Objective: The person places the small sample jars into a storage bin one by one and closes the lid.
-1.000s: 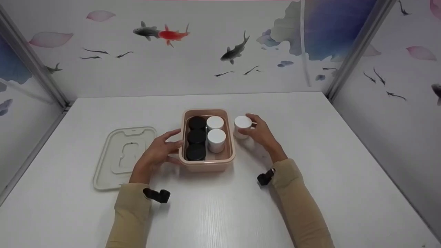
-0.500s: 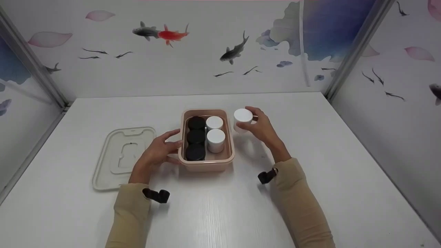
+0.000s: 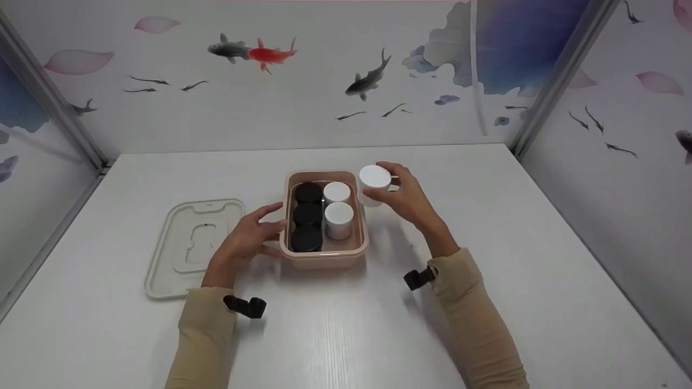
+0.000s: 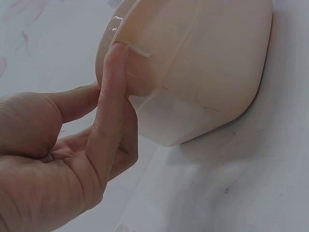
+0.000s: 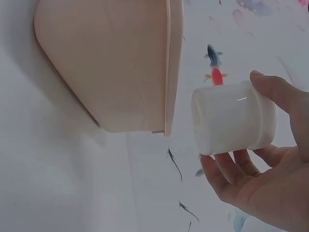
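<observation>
Right now the right hand [image 3: 408,197] holds a small white plastic jar with a white screw lid [image 3: 374,185], fingers curled round its side and the thumb on the far side. In the right wrist view that jar [image 5: 233,124] is off the white worktop [image 3: 346,324], just beside the rim of the pink rectangular plastic box [image 5: 120,63] and not touching it. From the head view the jar hangs at the box's far right corner, outside the wall.

The left hand [image 3: 246,240] rests against the left wall of the pink box [image 3: 324,258]; in the left wrist view its fingers [image 4: 111,106] lie straight against the box [image 4: 193,67], pressing on the corner without wrapping round it.

Inside the box three black-lidded jars [image 3: 308,215] stand in a row along the left side, and two white-lidded jars [image 3: 338,205] stand along the right, toward the far end. The near right part of the box holds no jar.

A clear rectangular plastic lid [image 3: 192,246] lies flat on the worktop to the left of the box, near the left hand but apart from it. Both forearms wear beige sleeves [image 3: 476,324].
</observation>
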Tool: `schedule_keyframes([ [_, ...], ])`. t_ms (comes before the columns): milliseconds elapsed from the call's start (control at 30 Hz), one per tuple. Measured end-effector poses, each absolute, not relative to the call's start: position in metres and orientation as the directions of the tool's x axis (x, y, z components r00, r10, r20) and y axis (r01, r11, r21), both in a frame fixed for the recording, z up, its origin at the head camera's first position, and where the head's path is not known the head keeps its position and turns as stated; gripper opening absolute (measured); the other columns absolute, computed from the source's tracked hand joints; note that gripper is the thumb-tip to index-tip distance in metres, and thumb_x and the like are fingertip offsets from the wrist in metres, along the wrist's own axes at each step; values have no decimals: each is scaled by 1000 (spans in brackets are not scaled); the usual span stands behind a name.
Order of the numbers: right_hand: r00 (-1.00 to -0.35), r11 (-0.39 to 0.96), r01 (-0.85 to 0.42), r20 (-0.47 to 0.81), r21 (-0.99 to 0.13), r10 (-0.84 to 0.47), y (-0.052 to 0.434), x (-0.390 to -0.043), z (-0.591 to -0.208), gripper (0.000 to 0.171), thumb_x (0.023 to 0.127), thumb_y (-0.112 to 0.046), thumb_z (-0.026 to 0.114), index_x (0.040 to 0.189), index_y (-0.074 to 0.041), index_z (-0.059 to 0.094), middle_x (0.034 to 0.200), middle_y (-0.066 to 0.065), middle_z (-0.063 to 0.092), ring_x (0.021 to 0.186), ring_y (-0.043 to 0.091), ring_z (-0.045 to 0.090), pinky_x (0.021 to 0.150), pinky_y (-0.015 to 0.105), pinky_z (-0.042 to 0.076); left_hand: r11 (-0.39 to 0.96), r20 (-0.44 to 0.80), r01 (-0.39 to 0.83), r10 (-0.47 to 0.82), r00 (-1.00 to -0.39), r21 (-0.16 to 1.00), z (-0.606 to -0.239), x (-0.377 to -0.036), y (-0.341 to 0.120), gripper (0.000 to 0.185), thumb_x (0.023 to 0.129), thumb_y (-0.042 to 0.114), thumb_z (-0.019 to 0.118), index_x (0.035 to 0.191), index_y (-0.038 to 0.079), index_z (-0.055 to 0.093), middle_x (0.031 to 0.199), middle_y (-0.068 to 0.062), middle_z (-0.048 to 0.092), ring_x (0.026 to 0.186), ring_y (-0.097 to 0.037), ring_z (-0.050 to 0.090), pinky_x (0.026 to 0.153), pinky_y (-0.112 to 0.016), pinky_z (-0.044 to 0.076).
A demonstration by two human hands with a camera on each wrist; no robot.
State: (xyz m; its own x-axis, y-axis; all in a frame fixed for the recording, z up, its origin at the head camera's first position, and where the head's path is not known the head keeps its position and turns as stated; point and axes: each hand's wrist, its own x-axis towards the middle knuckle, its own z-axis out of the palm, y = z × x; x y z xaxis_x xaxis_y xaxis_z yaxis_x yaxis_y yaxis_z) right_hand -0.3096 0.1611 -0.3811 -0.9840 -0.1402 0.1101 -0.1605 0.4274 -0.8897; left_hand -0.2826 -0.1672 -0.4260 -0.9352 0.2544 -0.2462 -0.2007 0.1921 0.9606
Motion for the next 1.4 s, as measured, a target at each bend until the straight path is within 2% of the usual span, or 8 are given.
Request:
schedule_keyframes([
  [200,-971,452,-217,143,-865,-192,156,-304,-374,70,87,-31,79,146,-12,47,141,11,48,128,28,53,104,46,54,210,-251,-200,256,-933,957,-425,-283,-168,66,102,24,60,159,19,29,147,-26,51,120,-33,65,77,-39,66],
  [367,-959,458,-244,144,-855,-244,153,-299,-368,68,88,-29,78,145,-12,46,140,10,49,125,28,54,100,44,55,192,-228,-178,280,-933,965,-427,-283,-167,65,103,21,59,160,16,27,144,-30,52,114,-29,68,76,-39,66],
  [567,-940,459,-275,136,-845,-312,148,-293,-363,69,88,-29,79,144,-11,45,140,10,50,123,28,55,101,43,55,174,-227,-183,282,-932,968,-427,-285,-166,65,103,20,59,159,17,27,143,-30,53,110,-26,69,76,-41,66],
  [867,-915,474,-296,105,-829,-389,139,-288,-364,68,88,-29,79,145,-13,46,141,6,51,120,25,55,101,40,55,165,-242,-203,273,-931,965,-427,-284,-167,66,102,21,59,159,18,27,145,-29,52,114,-30,67,77,-41,66],
  [1167,-890,461,-290,59,-838,-453,135,-286,-364,72,88,-26,78,148,-9,43,142,8,49,125,27,52,104,41,55,156,-231,-192,286,-930,969,-428,-284,-167,64,103,18,58,159,16,28,144,-30,52,112,-28,68,77,-42,66],
  [1400,-854,474,-313,26,-823,-519,133,-283,-365,68,89,-24,76,148,-14,45,143,8,48,122,27,51,100,41,56,192,-249,-203,264,-932,960,-428,-283,-167,63,104,21,57,159,19,28,145,-25,52,114,-27,67,76,-38,66],
])
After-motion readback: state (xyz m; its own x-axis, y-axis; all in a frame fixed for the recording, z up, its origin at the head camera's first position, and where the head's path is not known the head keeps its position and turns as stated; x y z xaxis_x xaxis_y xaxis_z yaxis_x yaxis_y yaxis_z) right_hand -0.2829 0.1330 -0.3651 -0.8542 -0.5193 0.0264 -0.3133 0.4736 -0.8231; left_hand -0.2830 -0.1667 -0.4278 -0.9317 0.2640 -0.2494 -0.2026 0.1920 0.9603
